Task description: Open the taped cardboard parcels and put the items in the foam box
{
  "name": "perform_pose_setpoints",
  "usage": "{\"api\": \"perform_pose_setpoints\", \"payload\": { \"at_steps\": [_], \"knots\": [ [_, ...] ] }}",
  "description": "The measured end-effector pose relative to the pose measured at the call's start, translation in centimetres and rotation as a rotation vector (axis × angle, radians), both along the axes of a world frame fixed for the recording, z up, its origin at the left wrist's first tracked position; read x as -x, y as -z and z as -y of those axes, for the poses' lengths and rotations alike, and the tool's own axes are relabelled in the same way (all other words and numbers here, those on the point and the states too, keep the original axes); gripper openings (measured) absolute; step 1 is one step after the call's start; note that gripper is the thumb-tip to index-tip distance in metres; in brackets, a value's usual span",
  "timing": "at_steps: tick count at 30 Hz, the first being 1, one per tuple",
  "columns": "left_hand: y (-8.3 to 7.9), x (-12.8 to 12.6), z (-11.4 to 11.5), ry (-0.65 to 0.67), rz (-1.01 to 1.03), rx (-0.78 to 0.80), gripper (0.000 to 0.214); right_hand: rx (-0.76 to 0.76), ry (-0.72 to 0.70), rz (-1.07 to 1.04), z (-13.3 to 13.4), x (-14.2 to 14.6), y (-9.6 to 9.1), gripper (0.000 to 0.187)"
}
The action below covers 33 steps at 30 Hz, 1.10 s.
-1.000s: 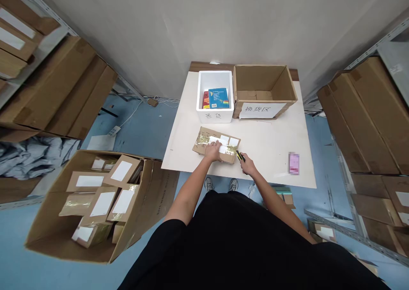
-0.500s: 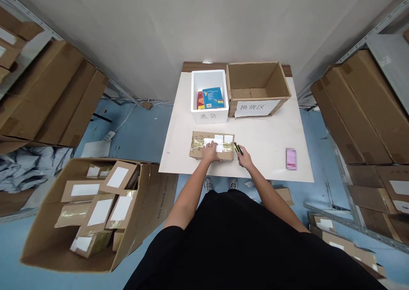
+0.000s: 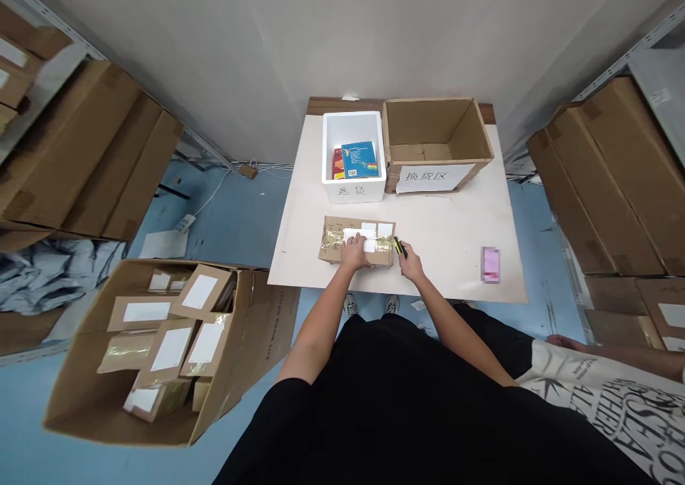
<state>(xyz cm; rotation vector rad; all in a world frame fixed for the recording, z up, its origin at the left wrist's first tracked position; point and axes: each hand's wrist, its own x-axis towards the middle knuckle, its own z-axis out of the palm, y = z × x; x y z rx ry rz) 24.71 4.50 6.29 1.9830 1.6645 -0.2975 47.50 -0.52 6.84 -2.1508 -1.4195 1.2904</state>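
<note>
"Brown cardboard is sitting mid-frame on my remote feed: one taped parcel is lying on the white tabletop, near its front edge. What are the hands doing?"

"From my end, I'm seeing the left hand resting on the parcel, its fingers spreading over the top, unclenched."

"And the right?"

"I'm watching the right hand gripping a black-and-yellow cutter, fingers curling round the handle. Its tip is pointing at the parcel's right end; whether it's touching, I can't tell."

"Further up the frame?"

"Just above centre, a white bin is holding a blue book, which is partly covering a red one. Right beside it, an open carton is wearing a handwritten sign."

"I'm also picking up a big carton at lower left, where labelled parcels are piling together."

"Yes, and at lower right another person in a printed white top is entering my view. Above them, a pink item is lying pixelated on the tabletop."
</note>
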Motion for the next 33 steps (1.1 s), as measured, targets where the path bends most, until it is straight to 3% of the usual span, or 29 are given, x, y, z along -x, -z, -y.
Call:
{"api": "perform_pose_setpoints", "payload": {
  "at_steps": [6,13,21,27,33],
  "knots": [
    [0.0,0.0,0.0,-0.007,0.017,-0.006,0.115,0.039,-0.086,0.058,0.0,0.2,-0.8,0.057],
    [-0.1,-0.1,0.1,-0.018,0.027,-0.005,0.114,0.019,-0.146,0.185,1.4,0.5,-0.3,0.057],
    [0.1,-0.1,-0.2,-0.007,0.016,0.030,0.116,-0.009,-0.060,0.122,0.6,-0.5,-0.4,0.057],
    [0.4,-0.2,-0.1,-0.029,0.041,0.021,0.118,0.026,-0.075,0.098,-0.7,0.2,-1.1,0.056],
    [0.7,-0.2,0.0,-0.038,0.055,0.003,0.114,0.078,-0.148,0.105,0.0,0.1,-1.3,0.055]
  ]
}}
